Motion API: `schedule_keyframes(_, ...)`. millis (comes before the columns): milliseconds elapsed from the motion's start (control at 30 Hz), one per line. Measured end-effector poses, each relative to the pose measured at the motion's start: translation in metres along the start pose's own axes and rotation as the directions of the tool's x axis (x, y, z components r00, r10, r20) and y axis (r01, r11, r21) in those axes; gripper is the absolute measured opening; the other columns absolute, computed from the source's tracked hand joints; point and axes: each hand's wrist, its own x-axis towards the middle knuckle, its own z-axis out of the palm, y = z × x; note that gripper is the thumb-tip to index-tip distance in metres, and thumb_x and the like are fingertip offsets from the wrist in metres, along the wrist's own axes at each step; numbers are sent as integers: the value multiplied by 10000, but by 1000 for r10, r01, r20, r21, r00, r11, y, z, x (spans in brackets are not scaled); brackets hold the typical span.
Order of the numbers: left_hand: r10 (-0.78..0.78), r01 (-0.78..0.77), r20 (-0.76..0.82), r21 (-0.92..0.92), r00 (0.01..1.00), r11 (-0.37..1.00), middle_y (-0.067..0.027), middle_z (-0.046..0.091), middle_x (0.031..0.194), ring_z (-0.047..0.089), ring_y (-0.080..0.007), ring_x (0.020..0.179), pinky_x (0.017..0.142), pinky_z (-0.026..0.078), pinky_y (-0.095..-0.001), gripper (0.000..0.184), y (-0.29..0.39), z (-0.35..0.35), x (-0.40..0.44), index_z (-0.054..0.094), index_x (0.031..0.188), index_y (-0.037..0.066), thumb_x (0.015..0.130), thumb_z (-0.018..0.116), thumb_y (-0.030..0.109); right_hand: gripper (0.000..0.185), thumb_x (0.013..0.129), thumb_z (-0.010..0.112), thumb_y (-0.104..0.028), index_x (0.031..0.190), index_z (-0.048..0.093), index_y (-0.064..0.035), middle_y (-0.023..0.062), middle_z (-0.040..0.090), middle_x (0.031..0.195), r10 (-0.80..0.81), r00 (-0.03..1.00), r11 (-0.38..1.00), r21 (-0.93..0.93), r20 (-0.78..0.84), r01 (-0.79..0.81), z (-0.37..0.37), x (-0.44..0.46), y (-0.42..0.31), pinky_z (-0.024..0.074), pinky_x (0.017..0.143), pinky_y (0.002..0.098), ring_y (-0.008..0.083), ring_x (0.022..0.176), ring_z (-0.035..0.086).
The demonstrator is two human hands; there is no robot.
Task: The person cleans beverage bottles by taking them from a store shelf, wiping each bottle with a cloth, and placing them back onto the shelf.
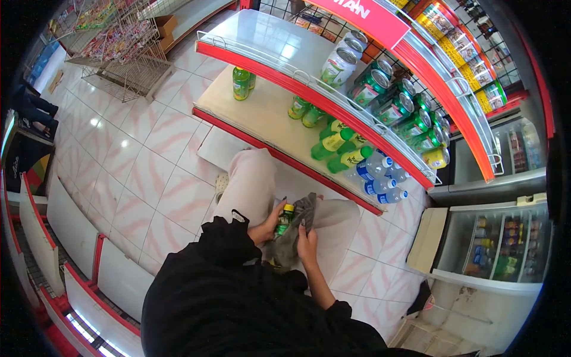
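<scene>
A small green bottle with a yellow cap [286,218] is upright in my left hand [272,224], whose fingers wrap round its side. My right hand [307,243] pinches a grey cloth [290,243], which hangs beside the bottle and touches it. Both hands are above my lap, between my knees. Just beyond them is the lower shelf [220,95], where similar green bottles [241,83] stand. Further right on it are larger green bottles [333,143] and water bottles [375,166] with blue labels.
Cans [397,109] fill part of the shelf above, with yellow tins [461,50] higher up. Glass-door fridges [499,247] stand at right. A wire rack [122,44] is at upper left, and white shelf panels [71,220] line the lower left. A person's legs [37,113] show at far left.
</scene>
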Motion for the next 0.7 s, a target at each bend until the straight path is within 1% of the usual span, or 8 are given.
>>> schedule_keyframes(133, 104, -95, 78, -112, 991, 989, -132, 608, 775, 582, -252, 661, 637, 483, -368, 581, -6, -12, 23, 591, 840, 40, 753, 441, 594, 230, 876, 435, -155, 950, 519, 46, 57, 558, 874, -45, 988, 993, 104, -150, 60, -20, -4, -26, 382, 731, 261, 126, 810, 485)
schedule_keyframes(233, 70, -38, 130, -231, 989, 972, -199, 587, 729, 585, -306, 643, 645, 493, -383, 639, 3, 32, -5, 561, 745, 16, 729, 424, 639, 221, 876, 426, -136, 956, 514, 50, 54, 554, 881, -135, 969, 985, 78, -206, 154, -40, -10, -52, 378, 733, 256, 118, 815, 474)
schedule_keyframes(433, 79, -49, 214, -146, 974, 988, -212, 578, 701, 576, -331, 626, 647, 493, -395, 714, 29, 46, -4, 555, 753, -14, 702, 407, 683, 188, 842, 437, -72, 960, 516, 51, 90, 568, 885, -218, 960, 974, 13, -175, 224, -57, -36, -69, 378, 752, 269, 176, 817, 513)
schedule_keyframes(533, 109, -82, 235, -121, 966, 989, -211, 579, 699, 578, -323, 627, 651, 493, -390, 714, 42, 41, 1, 556, 761, -16, 704, 407, 681, 360, 778, 464, -36, 1118, 427, 77, 236, 488, 1102, -142, 982, 926, -333, 122, 175, -54, -47, -54, 354, 903, 359, 319, 1033, 479)
schedule_keyframes(567, 134, -103, 254, -133, 958, 986, -213, 583, 707, 581, -321, 632, 653, 493, -386, 710, 46, 40, 0, 555, 783, -17, 716, 398, 672, 360, 778, 464, -36, 1118, 427, 77, 236, 488, 1102, -144, 982, 926, -334, 118, 176, -47, -47, -51, 354, 903, 359, 319, 1033, 479)
schedule_keyframes(633, 182, -142, 285, -155, 941, 978, -218, 591, 724, 586, -317, 641, 659, 494, -377, 702, 54, 34, -3, 554, 825, -19, 740, 380, 656, 523, 698, 484, -2, 1202, 358, 54, 237, 349, 1258, -414, 851, 790, -337, 322, 512, -22, -44, -49, 277, 981, 400, 362, 1170, 337)
schedule_keyframes(667, 181, -142, 286, -151, 941, 978, -218, 591, 724, 586, -317, 641, 659, 494, -377, 702, 57, 30, -7, 554, 825, -19, 740, 380, 656, 523, 698, 484, -2, 1202, 358, 54, 237, 349, 1258, -416, 851, 790, -337, 319, 513, -15, -41, -49, 277, 981, 400, 362, 1170, 337)
schedule_keyframes(700, 300, -299, 210, -39, 931, 954, -220, 592, 757, 589, -314, 676, 682, 489, -379, 705, 62, 26, -10, 550, 865, -21, 751, 366, 649, 538, 695, 490, -2, 1214, 353, 39, 226, 336, 1271, -435, 828, 760, -350, 352, 548, -8, -35, -50, 277, 981, 392, 352, 1188, 315)
